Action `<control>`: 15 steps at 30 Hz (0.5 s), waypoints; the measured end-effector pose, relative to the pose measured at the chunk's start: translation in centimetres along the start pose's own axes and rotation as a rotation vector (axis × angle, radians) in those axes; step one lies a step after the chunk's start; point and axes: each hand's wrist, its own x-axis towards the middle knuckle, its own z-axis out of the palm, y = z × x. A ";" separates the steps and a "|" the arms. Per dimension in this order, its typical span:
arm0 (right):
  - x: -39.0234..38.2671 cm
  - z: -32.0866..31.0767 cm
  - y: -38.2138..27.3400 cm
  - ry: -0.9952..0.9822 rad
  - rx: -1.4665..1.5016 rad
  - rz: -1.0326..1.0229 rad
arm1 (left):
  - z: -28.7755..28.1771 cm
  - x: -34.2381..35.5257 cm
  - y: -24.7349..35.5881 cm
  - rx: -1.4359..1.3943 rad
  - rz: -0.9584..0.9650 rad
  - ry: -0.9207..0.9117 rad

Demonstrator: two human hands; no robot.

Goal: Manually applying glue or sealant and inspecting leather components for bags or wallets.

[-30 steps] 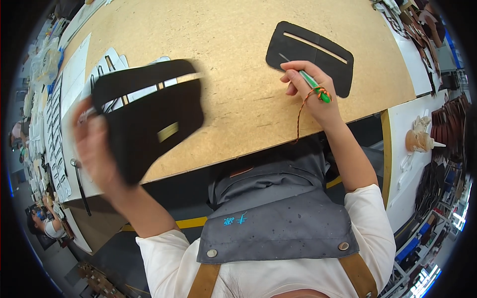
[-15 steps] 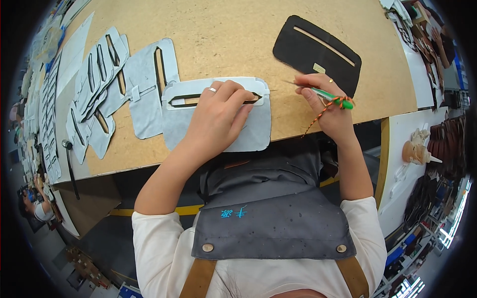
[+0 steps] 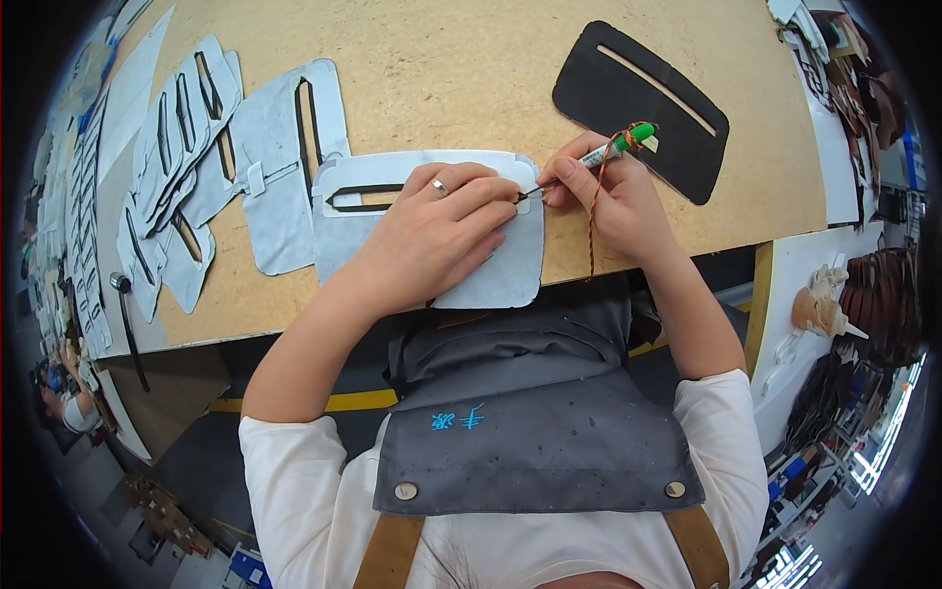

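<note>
My left hand (image 3: 437,234) lies with bent fingers on a pale grey panel (image 3: 491,275), across the right part of its black-edged slot (image 3: 365,198). My right hand (image 3: 603,201) grips a silver-and-green pen-like tool (image 3: 618,142) with an orange-and-black cord wound on it. Its thin tip touches the panel near the slot's right end, beside my left fingertips. Above my right hand lies a black slotted panel (image 3: 643,88). Left of my hands, more grey slotted panels (image 3: 270,226) lie overlapping on the wooden table (image 3: 442,79).
A black rod-like tool (image 3: 132,329) lies at the left edge. On the right, a white side surface (image 3: 790,383) holds a squeeze bottle (image 3: 819,314) and dark brown strips (image 3: 868,290). A co-worker (image 3: 74,407) is at far left.
The black panel from my left hand now lies at upper right. My left hand moved onto the grey panel, and my right hand brought the tool left to the slot's end.
</note>
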 end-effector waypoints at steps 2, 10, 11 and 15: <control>0.2 -0.1 -0.4 -0.006 -0.020 0.043 | 0.1 0.1 -0.3 -0.054 0.009 -0.024; 0.4 -0.9 -1.6 -0.182 -0.237 -0.004 | 0.4 -0.2 -0.6 -0.071 -0.038 -0.012; 0.0 -0.8 -1.2 -0.188 -0.316 -0.217 | 0.4 -0.2 -0.6 -0.074 -0.042 -0.005; -2.2 -1.0 -0.3 -0.262 -0.883 -0.744 | 0.6 -0.3 -0.5 -0.086 -0.074 0.004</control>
